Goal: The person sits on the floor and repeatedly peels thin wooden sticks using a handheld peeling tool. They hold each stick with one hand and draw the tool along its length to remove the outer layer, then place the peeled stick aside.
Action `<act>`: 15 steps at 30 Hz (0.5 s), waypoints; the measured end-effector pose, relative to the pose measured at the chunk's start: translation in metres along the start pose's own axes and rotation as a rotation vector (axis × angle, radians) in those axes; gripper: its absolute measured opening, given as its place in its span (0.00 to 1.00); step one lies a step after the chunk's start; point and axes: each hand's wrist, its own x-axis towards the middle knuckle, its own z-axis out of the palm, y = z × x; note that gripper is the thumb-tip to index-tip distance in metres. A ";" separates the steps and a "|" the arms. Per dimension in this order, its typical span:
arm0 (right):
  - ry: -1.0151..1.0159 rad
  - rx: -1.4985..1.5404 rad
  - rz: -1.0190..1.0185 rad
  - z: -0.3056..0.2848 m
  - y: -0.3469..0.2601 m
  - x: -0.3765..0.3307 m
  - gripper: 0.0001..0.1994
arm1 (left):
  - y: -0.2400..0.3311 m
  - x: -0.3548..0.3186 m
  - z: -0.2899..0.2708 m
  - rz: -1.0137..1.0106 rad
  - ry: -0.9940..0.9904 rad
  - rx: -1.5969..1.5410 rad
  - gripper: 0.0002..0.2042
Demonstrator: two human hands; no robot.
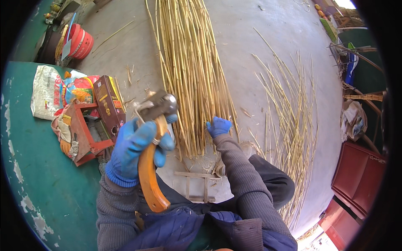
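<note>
My left hand [138, 146], in a blue glove, is raised over my lap. It is closed around a hand tool [151, 178] with a curved wooden handle and a dark metal head, rounded at one end like a hammer. My right hand [219, 126], also blue-gloved, is closed at the right edge of a thick bundle of long dry stalks [188, 62] on the floor. It appears to grip a stalk, blurred just beyond the fist. Below the bundle's near ends, a small wooden frame [194, 198] lies between my legs.
A looser spread of thinner stalks [295, 125] lies to the right. A green surface [46, 167] at the left bears a sack [45, 92], a brown box [109, 100] and a red wooden stool [83, 134]. A red bucket [81, 44] stands beyond; a dark red cabinet [358, 175] is at right.
</note>
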 end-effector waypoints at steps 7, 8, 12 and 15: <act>-0.028 0.082 0.047 0.003 0.005 0.021 0.15 | 0.005 0.009 0.017 -0.084 0.047 0.055 0.28; 0.000 0.109 0.053 -0.001 0.009 0.016 0.15 | 0.005 0.010 0.016 -0.077 0.031 0.054 0.28; 0.063 0.272 -0.007 -0.040 0.024 -0.013 0.16 | 0.002 0.009 0.010 -0.125 0.037 0.135 0.28; -0.120 0.628 -0.112 -0.099 0.043 -0.042 0.17 | -0.003 0.012 0.008 -0.079 0.026 0.112 0.26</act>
